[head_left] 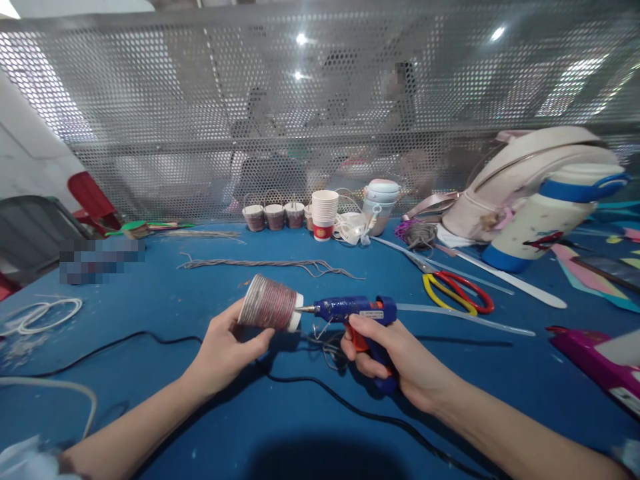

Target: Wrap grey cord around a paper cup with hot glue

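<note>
My left hand is closed around a paper cup that lies tilted on its side. Grey and reddish cord is wound around most of the cup, leaving a white band bare at its right end. In my right hand is a blue hot glue gun, fingers around its handle and by the orange trigger. The gun's metal nozzle meets the cup at the border of cord and white band. A clear glue stick sticks out of the gun's back. Loose grey cord lies below the nozzle.
Several cord-wrapped cups and a stack of paper cups stand at the back. Scissors, yarn, a bottle and a bag are on the right. Twisted cords cross the middle; a black cable runs in front.
</note>
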Action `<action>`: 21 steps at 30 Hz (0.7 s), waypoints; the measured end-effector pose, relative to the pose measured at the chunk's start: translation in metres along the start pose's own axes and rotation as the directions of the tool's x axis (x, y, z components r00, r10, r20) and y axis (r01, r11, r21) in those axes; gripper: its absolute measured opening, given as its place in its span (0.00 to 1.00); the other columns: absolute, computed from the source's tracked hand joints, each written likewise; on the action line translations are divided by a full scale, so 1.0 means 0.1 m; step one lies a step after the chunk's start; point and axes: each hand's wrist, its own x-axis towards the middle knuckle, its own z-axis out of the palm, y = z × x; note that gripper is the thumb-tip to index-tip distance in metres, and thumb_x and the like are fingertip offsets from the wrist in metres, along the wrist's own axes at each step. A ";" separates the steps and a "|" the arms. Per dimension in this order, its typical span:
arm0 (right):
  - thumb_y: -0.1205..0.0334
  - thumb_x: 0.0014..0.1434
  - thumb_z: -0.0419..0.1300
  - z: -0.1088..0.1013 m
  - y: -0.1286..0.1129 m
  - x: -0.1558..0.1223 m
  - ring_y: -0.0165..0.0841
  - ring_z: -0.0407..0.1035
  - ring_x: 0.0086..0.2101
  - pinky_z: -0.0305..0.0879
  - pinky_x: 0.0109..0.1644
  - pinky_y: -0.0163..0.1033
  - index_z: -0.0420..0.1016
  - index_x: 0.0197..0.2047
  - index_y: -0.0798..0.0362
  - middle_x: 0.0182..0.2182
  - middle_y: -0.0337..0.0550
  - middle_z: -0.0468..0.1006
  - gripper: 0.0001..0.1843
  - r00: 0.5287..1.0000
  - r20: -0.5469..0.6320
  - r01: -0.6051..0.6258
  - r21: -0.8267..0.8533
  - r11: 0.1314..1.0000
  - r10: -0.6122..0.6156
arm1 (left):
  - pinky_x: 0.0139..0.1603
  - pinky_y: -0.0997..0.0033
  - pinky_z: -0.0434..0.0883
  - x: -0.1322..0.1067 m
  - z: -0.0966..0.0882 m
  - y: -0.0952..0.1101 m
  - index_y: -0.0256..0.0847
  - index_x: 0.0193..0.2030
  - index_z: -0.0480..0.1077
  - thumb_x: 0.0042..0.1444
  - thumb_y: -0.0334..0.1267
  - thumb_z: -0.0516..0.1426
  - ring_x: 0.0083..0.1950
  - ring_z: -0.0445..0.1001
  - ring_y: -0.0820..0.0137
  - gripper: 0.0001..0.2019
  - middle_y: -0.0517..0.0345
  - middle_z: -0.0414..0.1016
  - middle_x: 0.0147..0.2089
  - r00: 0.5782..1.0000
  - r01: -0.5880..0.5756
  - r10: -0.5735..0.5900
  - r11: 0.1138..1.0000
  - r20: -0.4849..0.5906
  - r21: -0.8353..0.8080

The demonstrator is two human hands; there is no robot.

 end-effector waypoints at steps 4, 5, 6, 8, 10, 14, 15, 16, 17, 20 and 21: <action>0.47 0.56 0.61 -0.01 0.01 0.01 0.17 0.49 0.13 0.44 0.20 0.30 0.70 0.21 0.58 0.19 0.37 0.71 0.23 1.000 -0.005 0.012 0.000 1.000 -0.012 | 0.39 0.74 0.74 0.00 -0.01 -0.01 0.40 0.38 0.76 0.48 0.30 0.60 0.39 0.78 0.69 0.09 0.58 0.81 0.37 1.000 0.001 -0.001 1.000 0.008 0.017; 0.47 0.56 0.61 -0.01 0.01 0.02 0.17 0.49 0.13 0.44 0.20 0.30 0.70 0.22 0.58 0.19 0.37 0.71 0.23 1.000 -0.008 0.007 0.014 1.000 -0.007 | 0.39 0.74 0.74 0.01 0.00 -0.01 0.39 0.38 0.76 0.48 0.30 0.61 0.39 0.78 0.69 0.09 0.58 0.81 0.37 1.000 -0.004 0.004 1.000 0.012 0.019; 0.47 0.56 0.61 -0.02 0.02 0.03 0.17 0.49 0.13 0.45 0.20 0.30 0.70 0.23 0.57 0.19 0.37 0.71 0.22 1.000 -0.014 0.000 0.035 0.999 0.001 | 0.39 0.74 0.74 0.01 0.00 0.00 0.39 0.38 0.76 0.48 0.30 0.60 0.39 0.78 0.69 0.09 0.58 0.81 0.37 1.000 -0.009 0.009 1.000 0.017 0.019; 0.47 0.55 0.62 -0.05 0.02 0.05 0.17 0.49 0.13 0.46 0.20 0.30 0.70 0.25 0.57 0.20 0.37 0.73 0.21 0.999 -0.019 -0.026 0.086 0.996 0.028 | 0.39 0.74 0.74 0.02 0.01 0.00 0.39 0.38 0.76 0.48 0.31 0.60 0.38 0.78 0.69 0.09 0.58 0.81 0.36 0.999 -0.015 0.015 1.000 0.031 0.015; 0.47 0.55 0.63 -0.09 0.01 0.07 0.17 0.49 0.13 0.47 0.20 0.30 0.69 0.26 0.56 0.21 0.37 0.74 0.20 0.998 -0.010 -0.057 0.118 0.991 0.059 | 0.38 0.74 0.74 0.02 0.01 0.01 0.39 0.39 0.75 0.47 0.31 0.61 0.37 0.78 0.69 0.10 0.58 0.81 0.36 0.999 -0.007 0.007 1.000 0.038 0.008; 0.48 0.56 0.62 -0.17 -0.05 0.08 0.17 0.49 0.13 0.48 0.20 0.30 0.69 0.26 0.56 0.23 0.39 0.74 0.19 1.000 -0.007 -0.026 0.088 0.996 0.026 | 0.38 0.72 0.73 0.02 0.01 0.01 0.37 0.38 0.75 0.47 0.33 0.61 0.37 0.77 0.68 0.09 0.56 0.80 0.35 0.999 0.032 -0.032 0.999 0.016 -0.005; 0.50 0.56 0.62 -0.18 -0.07 0.07 0.17 0.49 0.13 0.49 0.21 0.31 0.69 0.26 0.56 0.24 0.39 0.74 0.18 1.000 -0.010 0.005 0.062 0.998 -0.005 | 0.39 0.72 0.73 0.02 0.01 0.01 0.37 0.37 0.74 0.47 0.34 0.61 0.37 0.77 0.68 0.09 0.56 0.79 0.35 0.999 0.043 -0.043 0.999 0.009 -0.006; 0.51 0.56 0.62 -0.19 -0.09 0.06 0.18 0.50 0.14 0.49 0.21 0.31 0.69 0.26 0.56 0.25 0.39 0.74 0.17 0.999 -0.012 0.042 0.026 0.999 -0.042 | 0.39 0.71 0.73 0.02 0.01 0.01 0.36 0.37 0.74 0.47 0.34 0.62 0.37 0.77 0.68 0.09 0.56 0.79 0.35 0.998 0.055 -0.055 0.998 0.001 -0.004; 0.52 0.56 0.62 -0.19 -0.11 0.04 0.18 0.51 0.14 0.49 0.21 0.32 0.70 0.25 0.56 0.25 0.39 0.74 0.16 0.996 -0.014 0.083 -0.022 0.996 -0.083 | 0.39 0.71 0.73 0.03 0.01 0.01 0.36 0.37 0.74 0.47 0.35 0.62 0.37 0.76 0.68 0.09 0.56 0.78 0.35 0.998 0.070 -0.070 0.998 -0.007 0.000; 0.52 0.56 0.61 -0.18 -0.14 -0.04 0.20 0.54 0.16 0.50 0.22 0.33 0.71 0.25 0.56 0.26 0.40 0.74 0.15 0.982 -0.007 0.183 -0.225 0.957 -0.190 | 0.37 0.72 0.71 0.04 0.01 0.01 0.36 0.37 0.73 0.48 0.38 0.61 0.35 0.74 0.69 0.10 0.57 0.76 0.34 0.993 0.118 -0.117 0.993 -0.023 0.031; 0.52 0.55 0.61 -0.18 -0.15 -0.07 0.21 0.54 0.17 0.51 0.22 0.33 0.72 0.25 0.55 0.24 0.39 0.73 0.16 0.979 -0.007 0.194 -0.306 0.932 -0.206 | 0.37 0.72 0.71 0.05 0.01 0.01 0.37 0.37 0.73 0.49 0.38 0.61 0.35 0.74 0.69 0.10 0.58 0.75 0.33 0.992 0.128 -0.126 0.991 -0.030 0.046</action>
